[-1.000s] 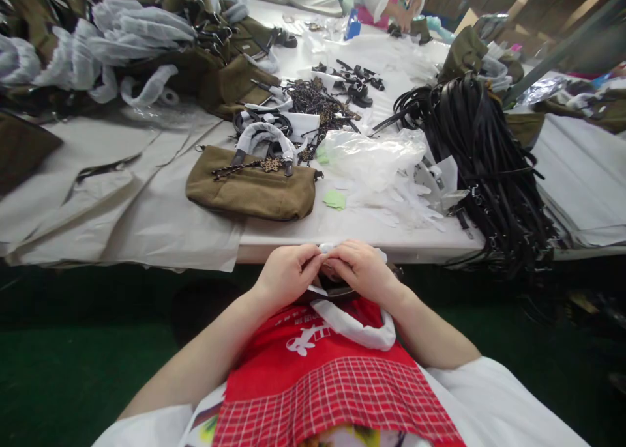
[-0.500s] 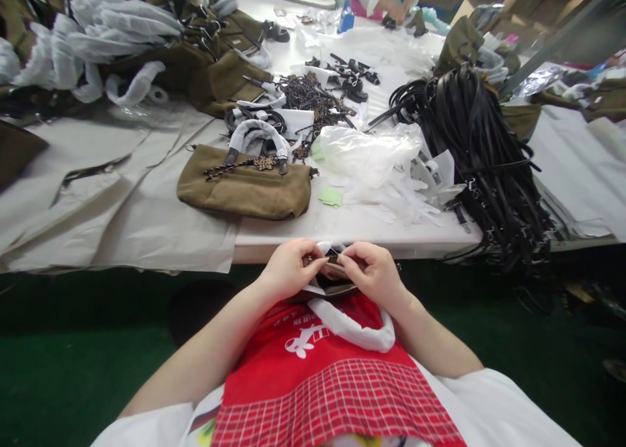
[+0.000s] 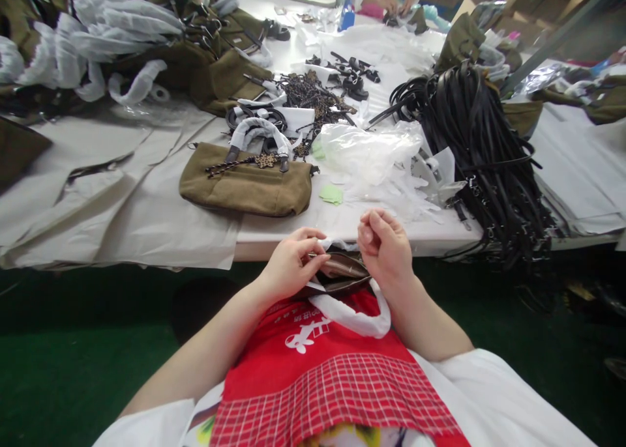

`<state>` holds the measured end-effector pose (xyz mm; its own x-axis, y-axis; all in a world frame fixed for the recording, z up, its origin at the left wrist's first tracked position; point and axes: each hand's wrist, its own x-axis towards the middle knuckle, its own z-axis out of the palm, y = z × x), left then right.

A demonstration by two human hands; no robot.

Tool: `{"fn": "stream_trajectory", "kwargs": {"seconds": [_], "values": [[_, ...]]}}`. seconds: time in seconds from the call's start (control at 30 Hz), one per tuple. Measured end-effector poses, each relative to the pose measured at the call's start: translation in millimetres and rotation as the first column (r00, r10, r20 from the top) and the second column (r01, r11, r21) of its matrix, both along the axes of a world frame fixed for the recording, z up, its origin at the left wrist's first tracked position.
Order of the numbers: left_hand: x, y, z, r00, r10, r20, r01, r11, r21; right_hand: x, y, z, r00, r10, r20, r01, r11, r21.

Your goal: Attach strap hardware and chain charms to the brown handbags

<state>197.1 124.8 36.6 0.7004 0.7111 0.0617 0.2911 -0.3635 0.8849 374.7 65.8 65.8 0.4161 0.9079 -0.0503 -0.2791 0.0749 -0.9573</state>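
Note:
An open handbag (image 3: 342, 271) with a brown lining rests against my red apron, its mouth facing up. White wrapping covers its near handle (image 3: 352, 318). At the left of the mouth, my left hand (image 3: 296, 261) pinches the bag's edge beside the zipper. My right hand (image 3: 386, 248) is closed and raised at the bag's right side, thumb against the fingers. Anything in that pinch is too small to make out. On the table ahead lies an olive handbag (image 3: 247, 183) with wrapped handles and a patterned cord charm (image 3: 265, 161).
Wrapped handbags (image 3: 122, 43) are heaped at the left. Black straps (image 3: 479, 128) hang over the table edge at the right. Clear plastic bags (image 3: 374, 154), a green paper slip (image 3: 331, 195) and cord charms (image 3: 313, 98) lie between. Another person's hands (image 3: 398, 7) work at the far end.
My right hand has lifted up and right, away from the left hand and the bag's mouth. More lining shows now. My left hand has stayed nearly in place.

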Motion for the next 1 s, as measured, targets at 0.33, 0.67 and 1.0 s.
{"fn": "stream_trajectory", "kwargs": {"seconds": [0.33,0.67,1.0], "values": [[9,-3,-4.2,0.984,-0.176,0.019,0.176,0.983,-0.056,-12,58,-3.2,0.990,0.050,-0.134,-0.042,0.997,0.065],[7,1,-10.6,0.999,-0.043,0.016,0.044,0.995,-0.094,10,3,5.1,0.145,-0.017,0.989,-0.338,0.939,0.066],[-4,1,-14.5,0.969,0.239,0.061,-0.239,0.971,-0.005,9,-6,-15.0,0.069,0.236,0.969,-0.198,0.956,-0.218]]}}
